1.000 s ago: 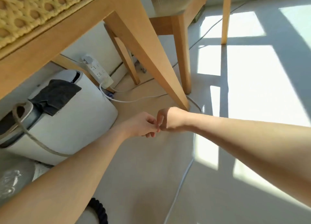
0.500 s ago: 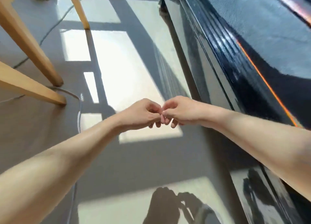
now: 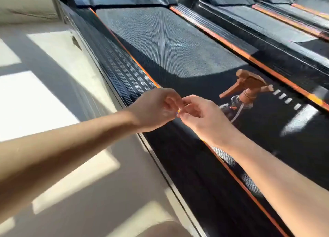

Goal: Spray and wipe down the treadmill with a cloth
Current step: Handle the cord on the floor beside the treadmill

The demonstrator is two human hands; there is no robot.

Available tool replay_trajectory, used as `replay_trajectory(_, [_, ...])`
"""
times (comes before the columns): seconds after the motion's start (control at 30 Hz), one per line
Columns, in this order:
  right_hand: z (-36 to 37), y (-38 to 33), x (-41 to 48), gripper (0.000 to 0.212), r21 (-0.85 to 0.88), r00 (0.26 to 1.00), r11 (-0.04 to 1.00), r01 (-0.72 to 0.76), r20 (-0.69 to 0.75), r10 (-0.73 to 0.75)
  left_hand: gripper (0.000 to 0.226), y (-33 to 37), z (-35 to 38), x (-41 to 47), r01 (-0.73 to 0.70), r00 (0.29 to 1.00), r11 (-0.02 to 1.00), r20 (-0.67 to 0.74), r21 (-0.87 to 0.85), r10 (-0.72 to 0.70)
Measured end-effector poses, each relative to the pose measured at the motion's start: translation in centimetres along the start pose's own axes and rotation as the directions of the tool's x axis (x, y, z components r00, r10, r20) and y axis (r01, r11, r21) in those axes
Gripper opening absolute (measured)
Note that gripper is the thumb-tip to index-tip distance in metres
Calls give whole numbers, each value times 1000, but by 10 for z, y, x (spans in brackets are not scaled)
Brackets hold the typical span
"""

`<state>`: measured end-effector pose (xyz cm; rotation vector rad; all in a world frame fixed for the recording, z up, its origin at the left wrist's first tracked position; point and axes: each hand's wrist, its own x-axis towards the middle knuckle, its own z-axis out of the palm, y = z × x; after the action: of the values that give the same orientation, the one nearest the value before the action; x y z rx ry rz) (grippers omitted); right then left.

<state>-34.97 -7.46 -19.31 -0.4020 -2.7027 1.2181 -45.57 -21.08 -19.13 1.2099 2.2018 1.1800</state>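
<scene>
Left hand (image 3: 156, 110) and right hand (image 3: 201, 115), fingers curled, meet tip to tip over the treadmill (image 3: 160, 40) edge; we cannot tell whether they pinch anything. Bottle (image 3: 249, 83), orange trigger head, sits on the treadmill just beyond the right hand.

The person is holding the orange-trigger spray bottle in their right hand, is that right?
No. The head view shows the orange-trigger spray bottle resting on the treadmill just beyond the right hand, which does not hold it; its fingertips meet those of the left hand.
</scene>
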Motion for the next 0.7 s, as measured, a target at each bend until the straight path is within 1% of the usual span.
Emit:
replay_trajectory(0.07, [-20,21,-13,30,114,997,993,-43,-59,50,21,17,22,27,-46,999,999,14,-11,46])
replay_trajectory(0.1, [-31,33,-20,36,147,994,986,-76,-64,86,25,26,35,39,-61,998,997,30,-44,62])
replay_trajectory(0.13, [-40,41,-27,36,149,993,984,-98,-45,106,34,31,45,47,-63,997,994,38,-86,66])
replay_trajectory(0.2, [-60,59,-41,13,71,988,986,-149,-28,152,57,42,66,62,-62,996,982,56,-179,73])
replay_trajectory(0.23, [-67,68,-46,14,32,980,981,-190,-61,191,65,45,75,67,-65,995,971,56,-232,80])
replay_trajectory(0.27, [-74,78,-51,20,2,961,970,-244,-136,242,71,49,85,74,-59,996,958,52,-279,77])
replay_trajectory(0.3, [-79,87,-52,29,-36,929,956,-292,-247,275,75,50,92,79,-51,998,948,26,-315,62])
replay_trajectory(0.33, [-83,96,-51,39,-64,888,941,-334,-357,291,75,52,99,84,-40,999,942,-11,-333,38])
replay_trajectory(0.37, [-85,101,-48,44,-74,854,933,-352,-433,287,70,53,103,87,-38,998,941,-57,-337,20])
replay_trajectory(0.4, [-87,106,-43,43,-31,831,938,-345,-474,290,65,55,108,90,-44,995,944,-100,-327,12])
replay_trajectory(0.43, [-87,107,-37,43,53,830,944,-326,-461,313,62,56,110,94,-50,991,948,-133,-315,9])
replay_trajectory(0.5, [-87,107,-22,49,292,887,934,-207,-346,305,55,60,113,96,-43,987,945,-163,-325,-11])
replay_trajectory(0.53, [-86,107,-16,49,377,921,916,-140,-290,260,52,62,112,96,-35,986,936,-162,-349,-23])
replay_trajectory(0.57, [-83,106,-10,46,386,946,919,-84,-260,196,48,65,110,96,-33,987,932,-160,-362,-27])
replay_trajectory(0.6, [-80,106,-4,43,333,954,941,-52,-263,146,45,66,107,95,-31,988,931,-155,-363,-27])
replay_trajectory(0.67, [-73,98,8,37,211,948,977,-21,-306,87,44,67,97,89,-35,989,931,-144,-362,-19])
replay_trajectory(0.7, [-68,92,14,35,166,943,986,0,-329,56,47,66,90,85,-31,990,928,-139,-370,-23])
